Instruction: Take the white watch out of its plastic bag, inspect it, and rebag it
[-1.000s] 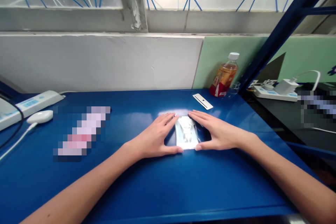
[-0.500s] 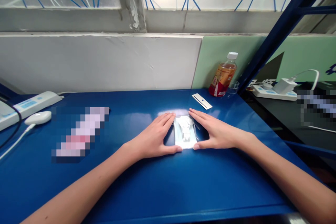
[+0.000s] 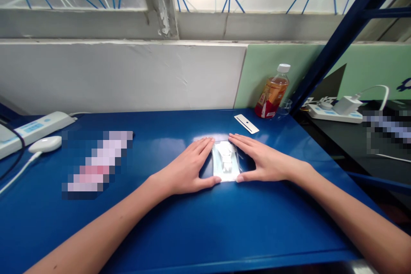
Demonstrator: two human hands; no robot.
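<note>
A small clear plastic packet (image 3: 226, 162) with a white item inside lies flat on the blue desk (image 3: 205, 227); glare hides what the item is. My left hand (image 3: 192, 167) rests along the packet's left side, thumb at the near corner and fingertips at the far corner. On the opposite side, my right hand (image 3: 261, 158) lies the same way, its thumb and fingertips at the right-hand corners. Both hands have thumb and fingers spread apart. Neither one is wrapped around the packet.
A drink bottle (image 3: 272, 92) stands at the back right, with a flat white strip (image 3: 246, 123) in front of it. To the left are a power strip (image 3: 38, 130), a white corded device (image 3: 46, 144) and a pixelated object (image 3: 99, 165). A blue metal post (image 3: 340, 34) rises at the right.
My right fingertips have shifted very slightly left along the packet's far edge. The packet and my left hand look nearly the same.
</note>
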